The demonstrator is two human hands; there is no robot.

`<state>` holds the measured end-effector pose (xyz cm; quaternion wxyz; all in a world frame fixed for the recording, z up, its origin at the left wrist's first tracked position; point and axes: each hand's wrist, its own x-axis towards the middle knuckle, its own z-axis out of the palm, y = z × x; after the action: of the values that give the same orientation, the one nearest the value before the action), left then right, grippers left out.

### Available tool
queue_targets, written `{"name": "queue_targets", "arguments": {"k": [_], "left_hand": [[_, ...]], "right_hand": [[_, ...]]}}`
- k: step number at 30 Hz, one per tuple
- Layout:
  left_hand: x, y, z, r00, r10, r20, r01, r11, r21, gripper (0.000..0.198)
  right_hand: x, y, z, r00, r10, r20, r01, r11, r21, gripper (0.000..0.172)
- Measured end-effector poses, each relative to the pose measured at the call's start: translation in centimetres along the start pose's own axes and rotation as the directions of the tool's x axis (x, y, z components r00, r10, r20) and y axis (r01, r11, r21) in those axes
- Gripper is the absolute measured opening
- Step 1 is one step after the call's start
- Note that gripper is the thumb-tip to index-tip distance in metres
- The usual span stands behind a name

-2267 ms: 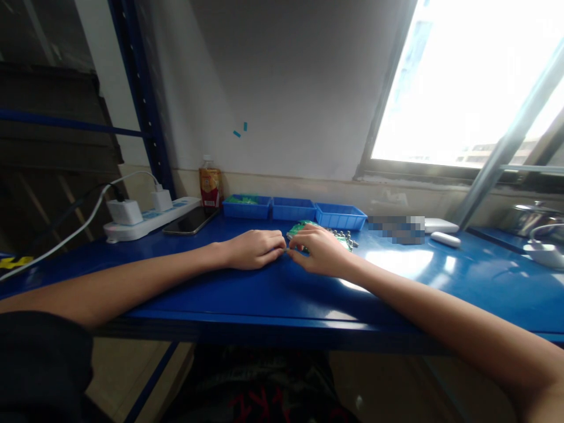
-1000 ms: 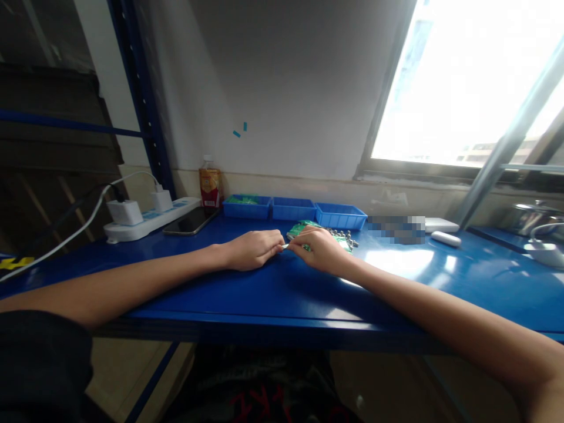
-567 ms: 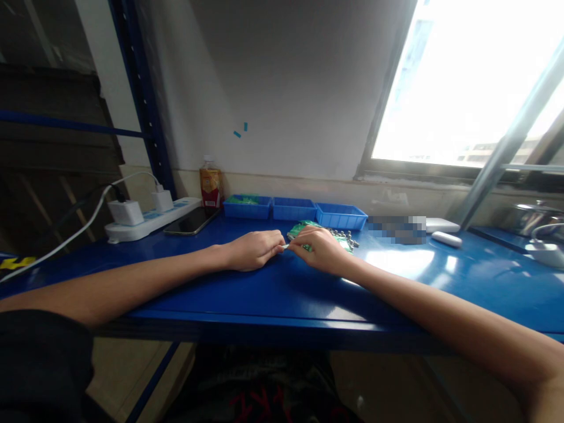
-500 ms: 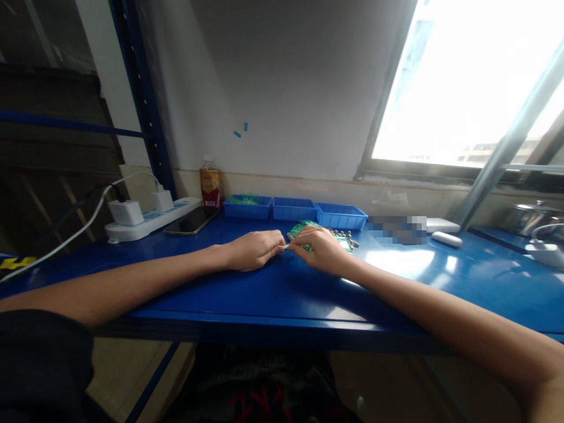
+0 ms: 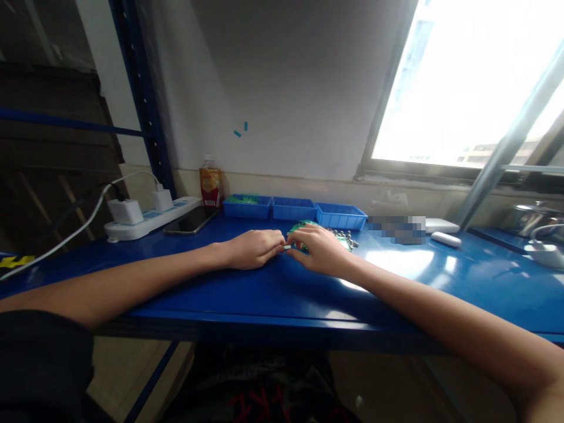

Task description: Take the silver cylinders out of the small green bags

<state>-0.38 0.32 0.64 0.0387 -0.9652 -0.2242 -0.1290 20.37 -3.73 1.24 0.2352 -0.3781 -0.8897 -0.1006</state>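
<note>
My left hand [image 5: 258,249] is closed in a pinch on a small white piece [image 5: 287,247], whose free end sticks out to the right; its exact kind is too small to tell. Close beside it, my right hand [image 5: 319,249] has thumb and forefinger parted, one below and one above that end. Behind and partly under my right hand lies a pile of green pieces [image 5: 304,224], perhaps in a bag. Several small metal fittings [image 5: 349,239] lie at the pile's right side, partly hidden by the hand.
Three blue bins [image 5: 294,209] line the wall, the left one holding green items [image 5: 244,199]. A bottle [image 5: 210,183], a phone [image 5: 191,221] and a power strip [image 5: 176,210] with plugged-in chargers are on the left. A white case [image 5: 446,239] lies at the right of the blue table [image 5: 264,296].
My right thumb and forefinger have parted from their pinch on the small white piece. My left hand has stayed in place, still holding it.
</note>
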Motion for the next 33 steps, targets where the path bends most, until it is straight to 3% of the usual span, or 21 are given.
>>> {"name": "queue_targets", "arguments": {"k": [11,19,26,33], "left_hand": [[-0.2,0.4,0.1,0.996,-0.074,-0.05,0.073,0.997,-0.02,0.022],[-0.2,0.4,0.0,0.996,-0.071,-0.047,0.071,0.997,0.009,0.021],[-0.3,0.5,0.1,0.994,-0.083,-0.069,0.084,0.996,0.012,0.021],[-0.3,0.5,0.1,0.995,-0.063,-0.075,0.064,0.998,0.009,0.023]], "right_hand": [[0.1,0.1,0.3,0.999,0.031,-0.021,-0.032,0.999,-0.017,0.023],[0.4,0.5,0.3,0.996,0.019,0.087,-0.016,0.999,-0.033,0.034],[0.3,0.8,0.7,0.991,-0.087,0.101,0.098,0.99,-0.101,0.036],[0.2,1.2,1.0,0.991,-0.104,0.085,0.113,0.987,-0.114,0.034]]}}
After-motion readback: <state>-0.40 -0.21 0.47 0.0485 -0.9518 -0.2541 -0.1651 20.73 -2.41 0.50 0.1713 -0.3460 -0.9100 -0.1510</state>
